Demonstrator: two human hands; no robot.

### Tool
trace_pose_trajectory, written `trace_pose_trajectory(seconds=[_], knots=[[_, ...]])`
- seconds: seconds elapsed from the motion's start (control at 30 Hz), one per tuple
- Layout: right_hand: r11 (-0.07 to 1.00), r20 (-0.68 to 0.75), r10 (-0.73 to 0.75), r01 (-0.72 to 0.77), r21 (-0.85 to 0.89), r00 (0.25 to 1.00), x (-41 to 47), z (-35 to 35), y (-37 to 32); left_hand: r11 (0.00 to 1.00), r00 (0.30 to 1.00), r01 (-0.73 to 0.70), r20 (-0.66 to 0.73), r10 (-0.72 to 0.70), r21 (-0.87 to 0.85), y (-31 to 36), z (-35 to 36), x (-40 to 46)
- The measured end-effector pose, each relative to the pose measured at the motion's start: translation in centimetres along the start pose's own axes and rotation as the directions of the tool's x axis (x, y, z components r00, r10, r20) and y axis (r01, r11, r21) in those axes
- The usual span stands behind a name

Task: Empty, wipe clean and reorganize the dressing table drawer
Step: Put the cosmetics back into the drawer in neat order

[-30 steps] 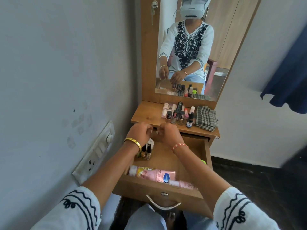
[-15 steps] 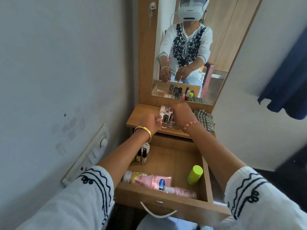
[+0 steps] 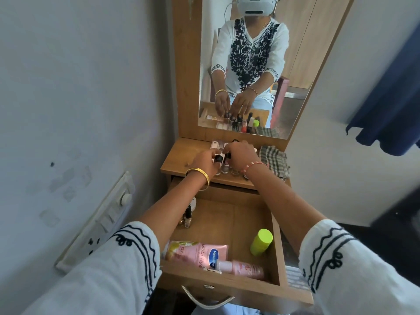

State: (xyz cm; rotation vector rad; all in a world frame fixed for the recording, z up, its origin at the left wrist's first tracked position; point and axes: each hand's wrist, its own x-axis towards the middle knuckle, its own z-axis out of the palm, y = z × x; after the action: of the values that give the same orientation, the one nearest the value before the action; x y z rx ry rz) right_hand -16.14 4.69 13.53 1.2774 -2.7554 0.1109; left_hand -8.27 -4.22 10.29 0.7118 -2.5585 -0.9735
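Left hand: fingers curled around a black-capped bottle, which stands at the front of the bottle group on the table. Right hand: fingers bent down over the same group at the 3 o'clock side of the left hand; a black cap shows at its fingertips, but whether it grips a bottle cannot be determined. The two hands are nearly touching. A gold bangle sits on the left wrist, a red bead bracelet on the right. A checked cloth lies crumpled on the table, just beside the right hand at 3 o'clock. At 12 o'clock of the hands the mirror reflects the person, both hands and the bottles. The drawer, the task item, stands pulled out at 6 o'clock of the table, below both forearms. Drawer contents: small bottles in the far left corner, partly hidden by the left arm; a lime-green container lying against the right wall; a pink Vaseline tube lying along the front wall; a pink bottle with a white cap lying just beside it, at 4 o'clock. A metal handle is fixed to the drawer front. A switch panel is mounted on the wall at 9 o'clock of the drawer. A blue fabric hangs at the right edge of the view.
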Motion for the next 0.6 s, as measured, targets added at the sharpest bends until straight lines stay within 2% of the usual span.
trace_pose_trajectory(seconds=[0.23, 0.6], knots=[[0.999, -0.043, 0.020, -0.018, 0.046, 0.999, 0.5, 0.6, 0.3, 1.000, 0.998, 0.015, -0.064, -0.016, -0.010, -0.2, 0.4, 0.3], [0.928, -0.169, 0.076, -0.008, 0.373, 0.983, -1.5, -1.2, -1.0, 0.984, 0.980, -0.086, -0.191, 0.056, -0.155, -0.9, -2.1, -2.8]])
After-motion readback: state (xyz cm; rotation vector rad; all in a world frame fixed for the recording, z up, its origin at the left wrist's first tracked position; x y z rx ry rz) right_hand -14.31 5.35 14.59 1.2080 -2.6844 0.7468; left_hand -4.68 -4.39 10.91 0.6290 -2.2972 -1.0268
